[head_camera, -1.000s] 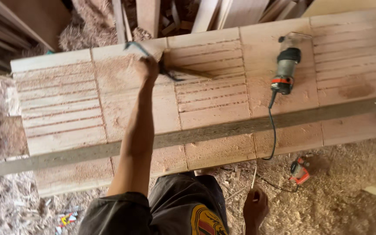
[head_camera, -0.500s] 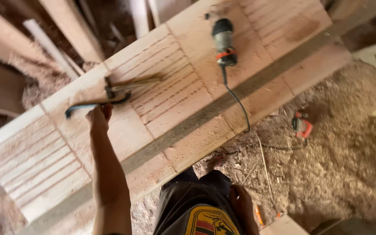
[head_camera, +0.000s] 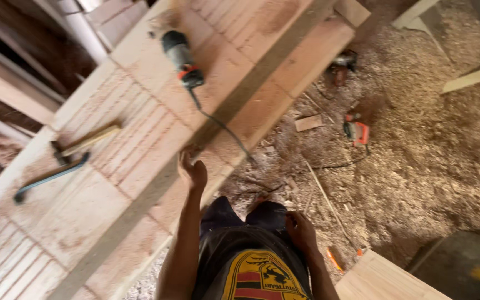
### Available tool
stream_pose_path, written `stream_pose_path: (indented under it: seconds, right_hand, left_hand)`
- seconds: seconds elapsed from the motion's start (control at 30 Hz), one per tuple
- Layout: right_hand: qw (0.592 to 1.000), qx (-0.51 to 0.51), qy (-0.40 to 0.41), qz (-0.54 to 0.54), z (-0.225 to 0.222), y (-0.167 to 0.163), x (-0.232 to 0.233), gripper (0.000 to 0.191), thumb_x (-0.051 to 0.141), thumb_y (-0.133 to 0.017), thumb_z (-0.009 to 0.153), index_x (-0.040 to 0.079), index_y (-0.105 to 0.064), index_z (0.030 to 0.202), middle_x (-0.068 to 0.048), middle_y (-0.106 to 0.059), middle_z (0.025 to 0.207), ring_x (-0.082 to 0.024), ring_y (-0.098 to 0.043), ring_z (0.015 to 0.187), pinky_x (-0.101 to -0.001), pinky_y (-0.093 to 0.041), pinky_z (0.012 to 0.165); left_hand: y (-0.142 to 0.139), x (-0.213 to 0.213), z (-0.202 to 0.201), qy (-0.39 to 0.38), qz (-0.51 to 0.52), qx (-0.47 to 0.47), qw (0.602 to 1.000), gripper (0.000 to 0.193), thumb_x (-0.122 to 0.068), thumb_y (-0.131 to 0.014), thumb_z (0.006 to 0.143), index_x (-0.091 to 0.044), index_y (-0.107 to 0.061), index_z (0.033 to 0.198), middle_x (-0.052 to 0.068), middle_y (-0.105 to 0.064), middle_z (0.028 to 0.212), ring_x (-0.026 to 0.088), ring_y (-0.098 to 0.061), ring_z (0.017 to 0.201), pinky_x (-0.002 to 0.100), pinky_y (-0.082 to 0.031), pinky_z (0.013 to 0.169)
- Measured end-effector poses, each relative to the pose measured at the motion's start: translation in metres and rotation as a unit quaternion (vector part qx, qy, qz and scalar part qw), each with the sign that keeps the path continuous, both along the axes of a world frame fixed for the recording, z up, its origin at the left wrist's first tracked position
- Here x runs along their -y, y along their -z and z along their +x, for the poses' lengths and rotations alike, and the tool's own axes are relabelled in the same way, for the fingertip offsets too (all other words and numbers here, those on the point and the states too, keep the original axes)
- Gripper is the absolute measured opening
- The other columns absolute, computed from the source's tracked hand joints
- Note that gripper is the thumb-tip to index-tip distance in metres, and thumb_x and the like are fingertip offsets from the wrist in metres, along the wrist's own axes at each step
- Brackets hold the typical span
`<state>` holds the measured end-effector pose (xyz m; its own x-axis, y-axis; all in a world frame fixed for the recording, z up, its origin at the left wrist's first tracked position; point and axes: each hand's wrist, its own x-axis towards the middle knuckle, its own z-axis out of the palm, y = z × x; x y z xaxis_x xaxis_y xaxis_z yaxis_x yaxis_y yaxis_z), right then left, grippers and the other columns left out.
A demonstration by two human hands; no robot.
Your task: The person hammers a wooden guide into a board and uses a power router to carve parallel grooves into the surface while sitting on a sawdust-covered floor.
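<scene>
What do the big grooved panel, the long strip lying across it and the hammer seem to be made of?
The grooved panel looks like bare, unfinished wood: pale reddish boards with dusty cut channels. The long strip seems to be greyer, weathered or unplaned timber. The hammer appears to have a pale wooden handle and a dark, probably metal head. The left hand rests at the strip's edge.

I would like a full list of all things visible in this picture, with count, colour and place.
panel: one, pale wood with grooves, across the left half
batten: one, grey-brown, lying along the panel
power tool: one, grey and orange, on the panel near the top, with a dark cord
hammer: one, wooden handle, on the panel at left
bar: one, bluish, beside the hammer
orange tool: one, on the sawdust floor
left hand: on the batten
right hand: at the thigh
</scene>
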<state>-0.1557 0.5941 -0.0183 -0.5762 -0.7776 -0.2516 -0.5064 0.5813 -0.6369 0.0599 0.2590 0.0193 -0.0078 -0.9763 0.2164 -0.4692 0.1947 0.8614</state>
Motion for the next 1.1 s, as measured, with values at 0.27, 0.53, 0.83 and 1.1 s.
stream_pose_path:
  seconds: [0.27, 0.53, 0.83, 1.1]
  right_hand:
    - [0.992, -0.013, 0.123, 0.017, -0.146, -0.013, -0.098, 0.023, 0.023, -0.068, 0.093, 0.011, -0.075, 0.111, -0.010, -0.076, 0.101, -0.021, -0.073, 0.083, -0.0352, -0.059, 0.073]
    - [0.984, -0.041, 0.172, -0.010, -0.254, -0.009, -0.059, 0.023, 0.025, -0.071, 0.095, 0.012, -0.075, 0.113, -0.010, -0.079, 0.098, -0.019, -0.074, 0.083, -0.0338, -0.058, 0.075]
    - [0.989, 0.041, 0.122, -0.070, -0.390, 0.011, 0.106, 0.025, 0.024, -0.071, 0.095, 0.008, -0.073, 0.114, -0.012, -0.078, 0.097, -0.021, -0.074, 0.087, -0.0348, -0.059, 0.076]
    - [0.999, 0.000, 0.031, 0.026, -0.539, -0.006, 0.260, 0.028, 0.029, -0.069, 0.095, 0.007, -0.074, 0.113, -0.012, -0.078, 0.098, -0.021, -0.076, 0.090, -0.0370, -0.060, 0.077]
  left_hand:
    - [-0.029, 0.021, -0.085, -0.140, 0.148, 0.147, 0.968, 0.027, -0.023, -0.063, 0.087, -0.015, -0.072, 0.111, 0.009, -0.072, 0.114, 0.028, -0.064, 0.103, 0.056, -0.036, 0.096]
    - [-0.044, 0.083, -0.112, -0.180, 0.110, 0.027, 0.977, 0.045, -0.022, -0.068, 0.086, -0.003, -0.060, 0.126, 0.015, -0.068, 0.128, 0.034, -0.066, 0.112, 0.048, -0.052, 0.094]
    - [-0.044, 0.226, -0.169, -0.276, 0.012, 0.092, 0.957, 0.088, -0.036, -0.084, 0.083, 0.017, -0.042, 0.139, 0.038, -0.055, 0.126, 0.047, -0.056, 0.115, 0.057, -0.045, 0.098]
    - [-0.048, 0.322, -0.207, -0.317, 0.210, 0.153, 0.912, 0.076, -0.037, -0.093, 0.067, 0.013, -0.058, 0.114, 0.027, -0.071, 0.100, 0.037, -0.070, 0.086, 0.051, -0.059, 0.076]
